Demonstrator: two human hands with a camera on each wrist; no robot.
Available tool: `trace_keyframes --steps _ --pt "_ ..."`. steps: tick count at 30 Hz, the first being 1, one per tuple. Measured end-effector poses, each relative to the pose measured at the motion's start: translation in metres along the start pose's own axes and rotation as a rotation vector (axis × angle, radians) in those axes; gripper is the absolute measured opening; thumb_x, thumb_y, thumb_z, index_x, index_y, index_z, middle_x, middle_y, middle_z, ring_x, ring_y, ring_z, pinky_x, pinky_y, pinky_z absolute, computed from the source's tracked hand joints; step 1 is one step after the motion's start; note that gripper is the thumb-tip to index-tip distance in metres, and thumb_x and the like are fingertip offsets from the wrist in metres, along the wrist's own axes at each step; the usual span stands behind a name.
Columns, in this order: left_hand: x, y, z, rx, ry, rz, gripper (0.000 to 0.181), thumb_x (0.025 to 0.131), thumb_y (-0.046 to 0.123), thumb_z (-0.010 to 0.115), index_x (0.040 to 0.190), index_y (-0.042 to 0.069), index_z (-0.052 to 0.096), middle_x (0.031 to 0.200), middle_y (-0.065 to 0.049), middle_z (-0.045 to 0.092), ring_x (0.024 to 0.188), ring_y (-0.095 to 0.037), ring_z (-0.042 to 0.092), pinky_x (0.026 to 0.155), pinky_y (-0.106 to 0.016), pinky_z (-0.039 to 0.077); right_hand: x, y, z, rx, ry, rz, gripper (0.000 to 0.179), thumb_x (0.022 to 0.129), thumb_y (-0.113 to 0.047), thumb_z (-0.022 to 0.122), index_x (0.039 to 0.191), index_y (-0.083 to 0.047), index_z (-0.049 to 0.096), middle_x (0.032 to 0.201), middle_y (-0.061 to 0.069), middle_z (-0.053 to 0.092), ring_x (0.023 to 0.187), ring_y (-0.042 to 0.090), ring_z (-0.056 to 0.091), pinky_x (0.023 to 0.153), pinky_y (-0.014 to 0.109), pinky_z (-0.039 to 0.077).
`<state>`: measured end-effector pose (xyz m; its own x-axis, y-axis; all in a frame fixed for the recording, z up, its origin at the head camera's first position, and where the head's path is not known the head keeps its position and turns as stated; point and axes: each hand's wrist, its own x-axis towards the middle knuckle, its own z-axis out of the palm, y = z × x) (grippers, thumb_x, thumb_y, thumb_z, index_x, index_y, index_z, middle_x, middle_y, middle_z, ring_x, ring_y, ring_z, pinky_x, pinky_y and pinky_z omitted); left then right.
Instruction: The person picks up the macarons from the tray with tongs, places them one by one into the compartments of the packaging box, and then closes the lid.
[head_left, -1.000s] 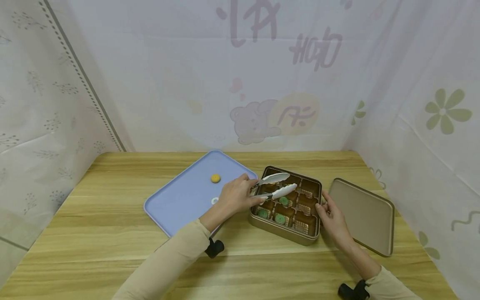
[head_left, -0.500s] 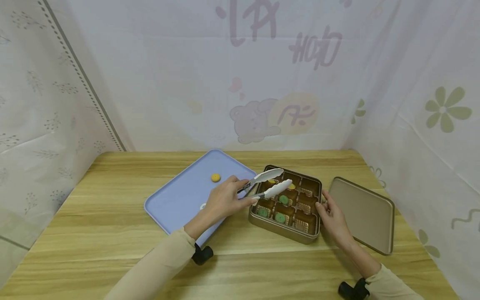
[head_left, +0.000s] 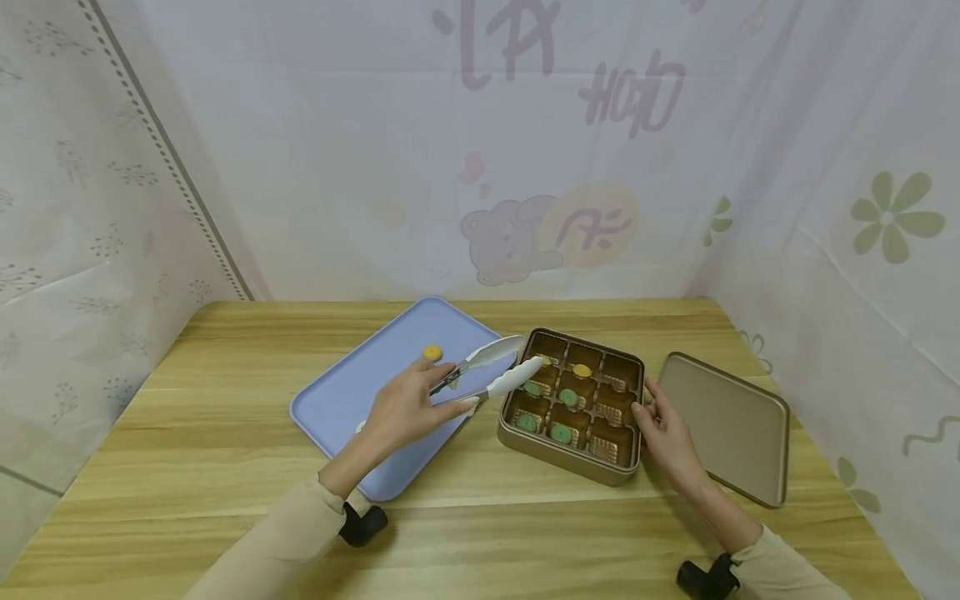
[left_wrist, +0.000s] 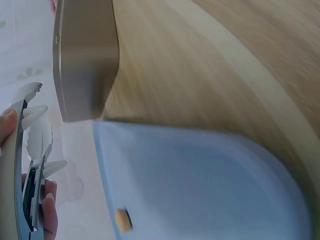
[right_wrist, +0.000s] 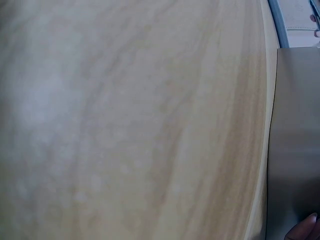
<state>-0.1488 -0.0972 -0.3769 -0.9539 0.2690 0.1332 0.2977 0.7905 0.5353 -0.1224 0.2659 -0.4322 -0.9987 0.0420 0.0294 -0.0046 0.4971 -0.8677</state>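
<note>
My left hand [head_left: 408,408] grips a pair of metal tongs [head_left: 457,371] with white scalloped tips. The tips are spread apart with nothing between them, near the left rim of a bronze tin [head_left: 570,462]. Clear-plastic compartments fill the tin. Green discs [head_left: 568,398] lie in its front and left compartments, and yellow discs [head_left: 582,371] lie toward the back. At the tin's right side, my right hand [head_left: 671,437] holds the wall, thumb on the rim and fingers outside. Below the tongs is a blue tray [head_left: 337,417] bearing a yellow disc [head_left: 432,352]. A white piece shows partly behind my left hand.
The tin's lid [head_left: 727,433] lies on the wooden table [head_left: 510,542], right of the right hand. Printed cloth [head_left: 360,167] hangs behind the table and along both sides. The tray's right edge lies close to the tin in the left wrist view.
My left hand has drawn the tongs left and toward me, from over the tin to above the tray. Yellow discs in the tin now show. The right hand stays in place.
</note>
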Motion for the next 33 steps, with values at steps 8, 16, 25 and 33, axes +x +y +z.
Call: trace_keyframes --steps 8,16,25,33 --pt "-0.012 -0.024 -0.01 0.006 0.01 -0.04 0.064 0.078 0.044 0.073 0.129 0.009 0.058 0.1 -0.004 0.059 0.061 -0.01 0.043 0.05 -0.026 0.037 0.001 0.001 0.0 -0.011 0.012 -0.014 0.06 0.101 -0.024 0.043 0.148 0.004 0.017 0.085 0.005 0.043 0.069 0.006 0.039 0.063 0.022 0.036" --pt "-0.024 -0.048 -0.021 0.04 0.024 -0.078 0.064 0.078 0.044 0.073 0.127 0.005 0.059 0.097 -0.006 0.059 0.06 -0.011 0.042 0.05 -0.027 0.036 0.001 0.002 0.0 -0.01 0.017 -0.03 0.059 0.101 -0.022 0.043 0.147 0.005 0.018 0.085 0.006 0.042 0.068 0.005 0.038 0.061 0.022 0.036" --pt "-0.032 -0.071 -0.033 0.081 0.052 -0.103 0.066 0.077 0.041 0.075 0.127 0.0 0.058 0.097 -0.012 0.059 0.059 -0.012 0.043 0.05 -0.027 0.035 0.001 0.0 0.0 -0.013 0.012 -0.012 0.06 0.101 -0.023 0.043 0.148 0.003 0.017 0.085 0.006 0.042 0.066 0.006 0.038 0.059 0.023 0.036" --pt "-0.033 -0.083 -0.039 0.139 0.075 -0.11 0.067 0.078 0.043 0.074 0.125 -0.002 0.059 0.096 -0.015 0.06 0.06 -0.013 0.044 0.053 -0.028 0.036 0.001 0.001 -0.001 -0.018 0.009 -0.01 0.061 0.101 -0.024 0.044 0.149 0.002 0.017 0.085 0.006 0.044 0.065 0.006 0.038 0.059 0.023 0.036"
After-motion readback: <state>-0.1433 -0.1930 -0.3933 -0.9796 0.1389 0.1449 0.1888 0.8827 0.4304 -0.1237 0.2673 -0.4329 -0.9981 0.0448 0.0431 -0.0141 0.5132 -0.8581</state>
